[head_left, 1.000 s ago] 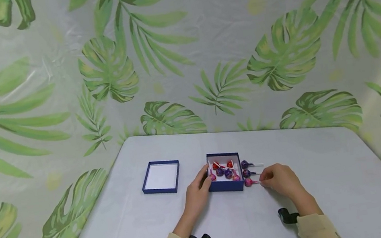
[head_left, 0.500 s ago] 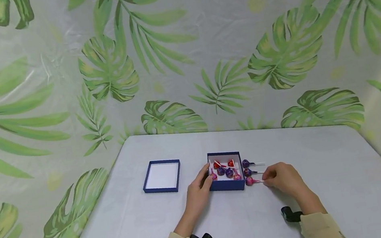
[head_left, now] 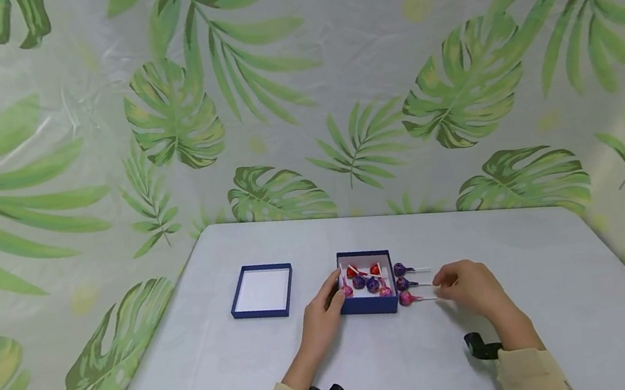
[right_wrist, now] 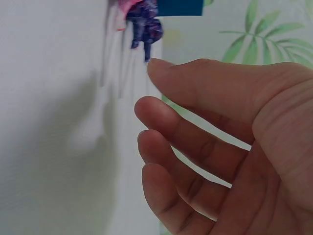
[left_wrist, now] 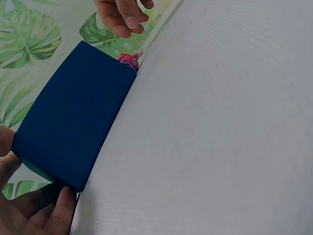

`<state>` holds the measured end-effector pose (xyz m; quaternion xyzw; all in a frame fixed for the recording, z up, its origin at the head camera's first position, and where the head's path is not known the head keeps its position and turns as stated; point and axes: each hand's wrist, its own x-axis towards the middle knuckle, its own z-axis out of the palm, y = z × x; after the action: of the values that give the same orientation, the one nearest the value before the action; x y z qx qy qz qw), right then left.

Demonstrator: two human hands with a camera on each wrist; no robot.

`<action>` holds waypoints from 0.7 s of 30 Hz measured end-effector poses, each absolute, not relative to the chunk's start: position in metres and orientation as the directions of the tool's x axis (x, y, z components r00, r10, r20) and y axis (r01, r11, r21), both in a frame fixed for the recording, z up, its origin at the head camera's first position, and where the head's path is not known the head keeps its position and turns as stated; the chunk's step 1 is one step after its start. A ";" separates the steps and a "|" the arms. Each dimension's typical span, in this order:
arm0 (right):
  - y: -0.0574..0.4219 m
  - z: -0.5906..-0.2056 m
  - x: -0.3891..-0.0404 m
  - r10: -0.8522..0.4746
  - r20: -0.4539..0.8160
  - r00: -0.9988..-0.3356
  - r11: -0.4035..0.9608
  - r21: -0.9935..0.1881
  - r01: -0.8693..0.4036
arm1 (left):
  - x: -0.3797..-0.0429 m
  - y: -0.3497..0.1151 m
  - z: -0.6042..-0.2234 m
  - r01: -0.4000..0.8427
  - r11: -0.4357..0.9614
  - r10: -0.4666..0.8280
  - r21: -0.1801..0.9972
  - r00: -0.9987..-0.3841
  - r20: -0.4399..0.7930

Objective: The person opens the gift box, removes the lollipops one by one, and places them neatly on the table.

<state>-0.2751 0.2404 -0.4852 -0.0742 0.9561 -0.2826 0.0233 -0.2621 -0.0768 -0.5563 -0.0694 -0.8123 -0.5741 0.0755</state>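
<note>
Pink lollipop [head_left: 405,298]: on the counter [head_left: 407,355] at the box's 3 to 4 o'clock, stick pointing to 3
Purple lollipops: the middle purple lollipop [head_left: 402,283] and far purple lollipop [head_left: 399,269] lie at the pink one's 12 o'clock; all three run roughly parallel, seemingly so each stick faces the right hand
Right hand [head_left: 472,289]: at the sticks' outer ends; its grip is loose, thumb and forefinger parted with nothing between; the right wrist view is blurred, so whether a fingertip brushes a stick cannot be told
Blue box [head_left: 370,305]: open upward, red, purple and pink candies [head_left: 372,284] inside
Left hand [head_left: 321,320]: at the box's 8 o'clock, its grip closed on the left side, probably to steady it
Lid [head_left: 262,290]: flat at the box's 9 o'clock, hollow up, apparently parked out of the way
</note>
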 end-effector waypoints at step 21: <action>0.210 -0.469 -0.272 -0.133 0.113 -0.985 0.808 -0.562 -0.174 | -0.261 -0.077 -0.555 0.199 0.327 0.025 0.924 -0.979 0.202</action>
<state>-0.2716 0.2099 -0.4693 -0.0807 0.9503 -0.2988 -0.0341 -0.2611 -0.0771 -0.5546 -0.0691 -0.8110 -0.5761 0.0755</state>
